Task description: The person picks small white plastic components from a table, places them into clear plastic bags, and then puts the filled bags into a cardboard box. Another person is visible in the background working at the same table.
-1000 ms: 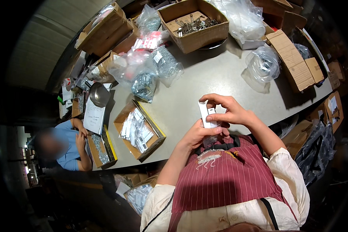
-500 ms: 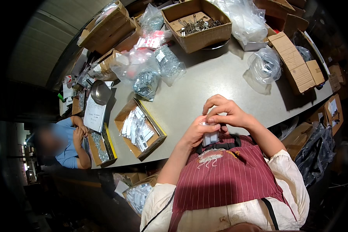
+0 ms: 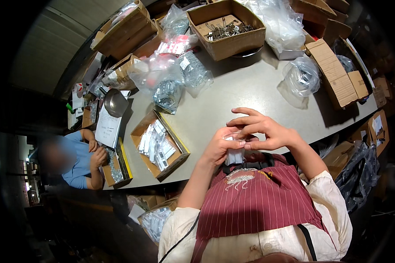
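Observation:
My left hand [image 3: 218, 147] and my right hand [image 3: 261, 129] are close to my chest, at the near edge of the grey table [image 3: 232, 98]. Both hold a small clear plastic packet [image 3: 234, 152] with white contents. The left hand grips its side. The right hand's fingertips pinch its top edge, fingers curled over it. Just left of my hands stands a shallow cardboard tray [image 3: 160, 147] holding several similar white packets.
A person in a blue shirt [image 3: 77, 160] sits at the table's left end by a tray of metal parts [image 3: 114, 164]. Clear bags of hardware [image 3: 166, 87], an open box of metal pieces [image 3: 227, 28], a bag [image 3: 302, 76] and flat cartons [image 3: 338, 76] crowd the far side.
Both hands have drawn the packet back from over the table toward my chest, and the right hand's fingers have closed over its top.

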Motion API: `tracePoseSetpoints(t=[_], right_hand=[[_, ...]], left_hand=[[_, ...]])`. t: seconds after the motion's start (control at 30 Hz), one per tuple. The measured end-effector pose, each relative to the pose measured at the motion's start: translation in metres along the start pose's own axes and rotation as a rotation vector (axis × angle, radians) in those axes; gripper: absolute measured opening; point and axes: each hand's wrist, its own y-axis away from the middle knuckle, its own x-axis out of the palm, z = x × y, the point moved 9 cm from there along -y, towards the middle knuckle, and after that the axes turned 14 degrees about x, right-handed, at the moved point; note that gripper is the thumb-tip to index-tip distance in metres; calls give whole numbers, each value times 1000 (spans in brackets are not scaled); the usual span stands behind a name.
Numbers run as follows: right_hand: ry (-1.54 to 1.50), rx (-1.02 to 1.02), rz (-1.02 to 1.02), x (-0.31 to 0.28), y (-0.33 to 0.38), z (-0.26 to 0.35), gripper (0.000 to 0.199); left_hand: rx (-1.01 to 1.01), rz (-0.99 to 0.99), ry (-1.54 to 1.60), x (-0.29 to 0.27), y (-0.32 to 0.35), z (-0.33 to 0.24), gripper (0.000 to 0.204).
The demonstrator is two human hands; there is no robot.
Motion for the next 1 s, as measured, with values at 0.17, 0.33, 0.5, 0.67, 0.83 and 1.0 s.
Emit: tracePoseSetpoints(t=[0.17, 0.33, 0.5, 0.67, 0.83, 1.0], right_hand=[[-207, 86, -91, -2, 0, -4, 22], [-154, 165, -253, -10, 4, -14, 16], [-18, 290, -404, -21, 12, -27, 11], [-110, 272, -533, -25, 20, -22, 8], [-118, 253, -505, -15, 19, -21, 15], [78, 140, -421, 6, 5, 0, 23]], left_hand=[[72, -13, 53, 2, 1, -2, 53], [95, -66, -273, -30, 4, 7, 51], [382, -335, -495, -39, 8, -7, 27], [551, -483, -380, -41, 16, -17, 14], [682, -453, -564, -30, 25, -38, 7], [739, -399, -916, -17, 34, -50, 5]])
